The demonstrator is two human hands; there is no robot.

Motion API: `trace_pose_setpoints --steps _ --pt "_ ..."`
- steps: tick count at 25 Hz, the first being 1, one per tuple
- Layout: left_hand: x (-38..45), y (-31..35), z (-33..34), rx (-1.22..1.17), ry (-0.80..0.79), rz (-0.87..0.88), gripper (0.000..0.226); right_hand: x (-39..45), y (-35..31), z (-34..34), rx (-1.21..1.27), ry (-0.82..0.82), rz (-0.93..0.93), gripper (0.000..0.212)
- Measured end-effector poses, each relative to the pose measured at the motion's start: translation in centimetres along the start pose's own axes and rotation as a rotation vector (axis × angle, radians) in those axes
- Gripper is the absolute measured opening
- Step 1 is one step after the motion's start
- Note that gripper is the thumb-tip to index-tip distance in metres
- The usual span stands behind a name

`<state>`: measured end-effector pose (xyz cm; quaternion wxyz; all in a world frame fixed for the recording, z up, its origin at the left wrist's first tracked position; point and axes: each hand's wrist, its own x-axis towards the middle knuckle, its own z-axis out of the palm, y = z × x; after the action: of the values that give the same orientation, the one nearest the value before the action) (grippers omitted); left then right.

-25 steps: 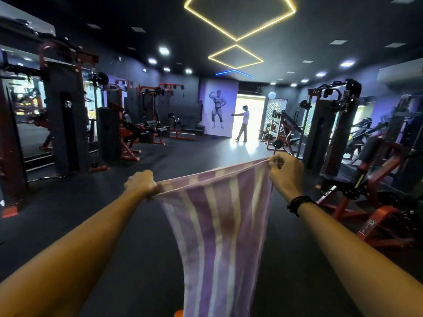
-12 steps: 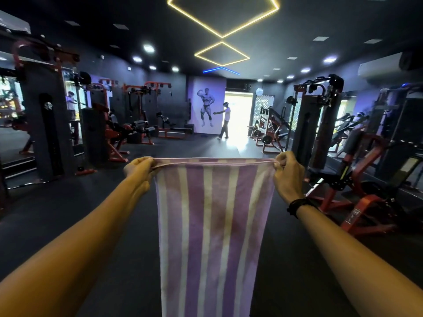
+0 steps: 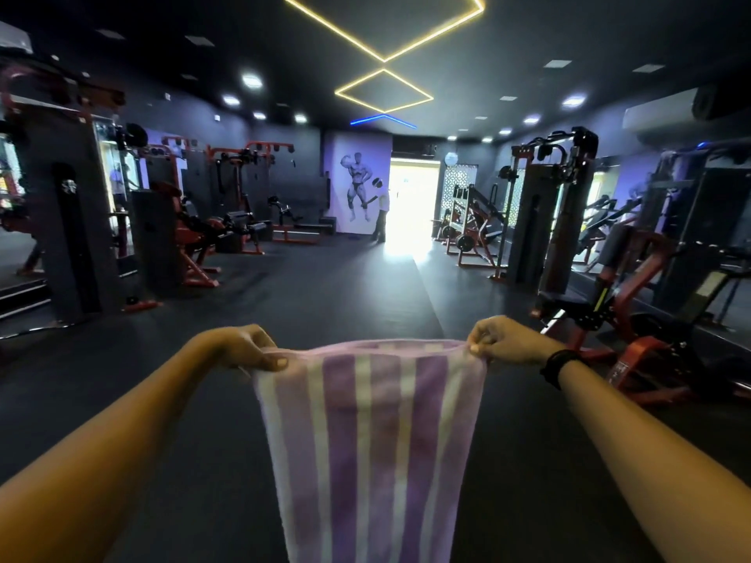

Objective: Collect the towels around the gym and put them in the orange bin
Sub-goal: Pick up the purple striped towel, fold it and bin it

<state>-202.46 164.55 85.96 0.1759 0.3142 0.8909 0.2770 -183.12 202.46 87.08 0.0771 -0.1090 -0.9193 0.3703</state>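
The left hand (image 3: pixel 244 348) and the right hand (image 3: pixel 502 342) each pinch an upper corner of a purple-and-white striped towel (image 3: pixel 367 436), fingers curled tight over the cloth, at the lower centre of the frame. Between the two grips the top edge sags slightly, and the rest of the towel hangs straight down and runs off the bottom edge. A black band (image 3: pixel 558 367) circles the right wrist.

The cloth looks soft and light: it droops under its own weight, narrows toward the bottom and shows no stiffness. Corner pinches seem enough to carry it, and it could likely be bunched or folded without harm. A loose hanging end may drag or catch on a machine if carried low.

The orange bin is not in view, so the drop-off remains ahead. Behind the towel stretches the dark gym floor (image 3: pixel 345 294); red-framed weight machines (image 3: pixel 191 245) line the left of the frame and more stand at the right. A person (image 3: pixel 382 215) stands near the bright doorway at centre, beside a bodybuilder mural (image 3: pixel 357 186).
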Motion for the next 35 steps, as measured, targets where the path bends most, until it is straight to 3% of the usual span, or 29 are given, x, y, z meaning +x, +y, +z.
trace_pose_setpoints --steps 1,2,3,4,6,8,10,12,13,14,15,16,18,20,21,23,25,28,29,31,32,33,35 --pt "-0.4 0.3 -0.3 -0.199 -0.008 0.072 0.036 -0.2 -0.8 -0.5 0.086 -0.031 -0.024 0.011" --pt "-0.9 0.9 -0.5 -0.479 0.08 0.17 0.043 0.0 -1.3 -1.2 0.28 0.036 -0.078 0.021" --pt "-0.9 1.4 -0.6 -0.743 0.168 0.257 0.055 0.3 -1.8 -2.1 0.521 0.096 -0.144 0.046" --pt "-0.9 1.9 -0.5 -0.852 0.195 0.311 0.071 0.4 -2.3 -2.4 0.665 0.079 -0.148 0.067" --pt "-1.7 2.6 1.4 -0.698 0.046 0.249 0.095 -0.5 -2.3 0.0 0.59 -0.123 -0.043 0.068" --pt "-1.7 1.8 3.1 -0.556 -0.086 0.224 0.099 -1.1 -1.4 2.6 0.399 -0.236 0.038 0.069" --pt "-1.7 1.2 2.8 -0.629 -0.013 0.241 0.095 -0.4 -1.1 2.7 0.392 -0.143 -0.025 0.09" --pt "-1.7 0.6 1.9 -0.848 0.075 0.235 0.089 0.5 -1.2 1.5 0.622 -0.026 -0.115 0.095" --pt "-1.7 0.4 1.5 -0.87 0.053 0.194 0.081 0.5 -1.6 1.3 0.719 -0.059 -0.105 0.083" --pt "-1.7 0.2 1.5 -0.706 -0.018 0.142 0.066 0.2 -1.7 1.9 0.727 -0.146 -0.06 0.061" --pt "-2.1 0.1 2.0 -0.567 -0.086 0.094 0.051 -0.3 -1.5 3.0 0.635 -0.255 0.005 0.042" --pt "-2.2 -0.2 2.6 -0.514 -0.085 0.069 0.048 -0.4 -0.9 3.8 0.548 -0.314 0.036 0.039" --pt "-2.3 -0.5 2.6 -0.574 0.002 0.154 0.063 0.2 -1.1 4.1 0.498 -0.233 -0.046 0.067" --pt "-1.9 -1.1 2.7 -0.756 0.078 0.153 0.072 1.3 -1.3 3.3 0.719 -0.075 -0.094 0.089" --pt "-1.6 -1.7 2.6 -0.699 0.077 0.143 0.072 1.6 -1.3 3.2 0.754 -0.095 -0.082 0.091" --pt "-1.8 -1.8 3.5 -0.377 -0.03 0.107 0.087 0.5 -1.6 4.6 0.479 -0.263 0.029 0.079" --pt "-1.4 -2.3 3.7 -0.451 0.02 0.202 0.094 0.3 -1.4 5.6 0.364 -0.272 0.023 0.058" --pt "-1.9 -1.2 2.8 -0.768 0.122 0.184 0.068 1.8 -1.6 4.3 0.728 -0.107 -0.095 0.077" --pt "-1.8 -1.0 2.1 -0.705 0.093 0.138 0.065 1.9 -1.9 4.1 0.784 -0.147 -0.105 0.075" --pt "-1.9 -1.4 2.0 -0.444 -0.018 0.08 0.082 1.8 -1.7 5.4 0.524 -0.273 -0.028 0.072" --pt "-1.9 -1.4 2.1 -0.434 -0.01 0.089 0.089 1.7 -1.5 6.0 0.427 -0.258 -0.013 0.08" --pt "-1.7 -1.3 1.9 -0.505 0.054 0.104 0.084 2.0 -1.6 6.3 0.438 -0.203 -0.04 0.088" --pt "-2.2 -0.3 1.7 -0.736 0.3 0.132 0.043 2.8 -2.2 5.8 0.623 -0.023 -0.099 0.099"
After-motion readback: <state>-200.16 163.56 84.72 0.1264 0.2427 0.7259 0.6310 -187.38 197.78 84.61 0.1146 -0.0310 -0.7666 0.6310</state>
